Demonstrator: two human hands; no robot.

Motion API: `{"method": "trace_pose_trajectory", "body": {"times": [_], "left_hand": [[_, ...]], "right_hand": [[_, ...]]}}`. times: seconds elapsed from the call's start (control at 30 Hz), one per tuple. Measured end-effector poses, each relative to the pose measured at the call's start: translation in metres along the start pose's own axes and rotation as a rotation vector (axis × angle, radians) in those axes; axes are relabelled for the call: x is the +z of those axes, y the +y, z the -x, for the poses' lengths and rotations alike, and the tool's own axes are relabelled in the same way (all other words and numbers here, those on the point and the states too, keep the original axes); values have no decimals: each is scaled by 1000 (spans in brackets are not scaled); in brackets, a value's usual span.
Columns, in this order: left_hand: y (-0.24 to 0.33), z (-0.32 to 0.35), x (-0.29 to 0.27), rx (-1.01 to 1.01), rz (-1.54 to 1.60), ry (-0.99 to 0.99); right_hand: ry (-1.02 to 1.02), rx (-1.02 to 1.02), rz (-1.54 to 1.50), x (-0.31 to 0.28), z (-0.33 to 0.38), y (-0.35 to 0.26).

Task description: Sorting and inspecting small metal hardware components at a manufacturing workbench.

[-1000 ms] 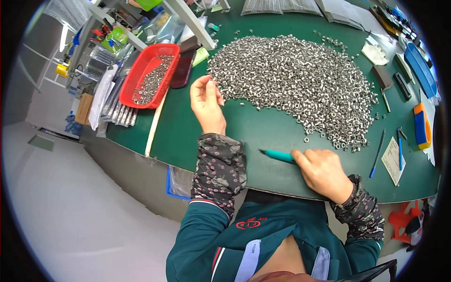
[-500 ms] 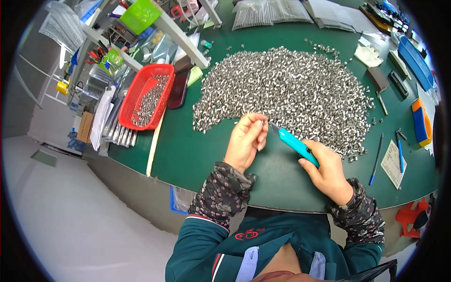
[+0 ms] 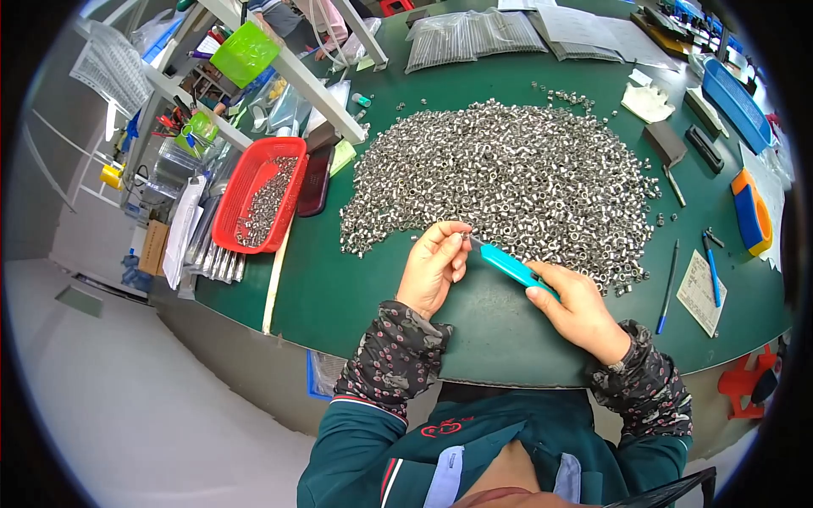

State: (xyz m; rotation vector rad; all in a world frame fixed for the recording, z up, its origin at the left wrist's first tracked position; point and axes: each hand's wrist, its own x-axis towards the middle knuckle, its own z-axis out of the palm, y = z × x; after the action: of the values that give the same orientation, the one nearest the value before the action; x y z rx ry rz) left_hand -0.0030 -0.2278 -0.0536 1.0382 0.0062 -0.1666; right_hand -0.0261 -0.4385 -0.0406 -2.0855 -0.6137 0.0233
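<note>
A teal utility knife [image 3: 511, 267] is gripped in my right hand [image 3: 583, 311], its blade pointing left toward my other hand. My left hand [image 3: 430, 273] pinches a small metal ring [image 3: 466, 236] between thumb and forefinger. The knife's tip is at this ring; whether it touches or enters it is too small to tell. Just beyond both hands spreads a large heap of small silvery metal rings [image 3: 508, 169] on the green table [image 3: 500, 347].
At left stands a red basket [image 3: 222, 224] partly filled with metal pieces, beside a dark phone [image 3: 316, 179]. A blue pen [image 3: 666, 292], a paper slip [image 3: 696, 292] and an orange-and-blue tape dispenser [image 3: 750, 212] lie at right. Bagged rods [image 3: 474, 42] lie at the back.
The knife has tilted flatter, and its tip has come to the ring at my left fingertips. Both hands sit slightly further left in view; the whole view has shifted a little.
</note>
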Motion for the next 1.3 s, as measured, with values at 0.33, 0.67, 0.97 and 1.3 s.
{"method": "trace_pose_trajectory", "body": {"times": [0.33,0.67,0.97,1.3], "left_hand": [[-1,1,0,43,-135,26],[-2,2,-1,55,-192,80],[-1,0,-2,61,-85,30],[-2,1,1,86,-85,-2]], "right_hand": [[-58,15,-24,1,-1,1],[97,-76,238,-1,0,-8],[75,-64,148,0,0,-5],[-13,-21,28,2,0,0]]}}
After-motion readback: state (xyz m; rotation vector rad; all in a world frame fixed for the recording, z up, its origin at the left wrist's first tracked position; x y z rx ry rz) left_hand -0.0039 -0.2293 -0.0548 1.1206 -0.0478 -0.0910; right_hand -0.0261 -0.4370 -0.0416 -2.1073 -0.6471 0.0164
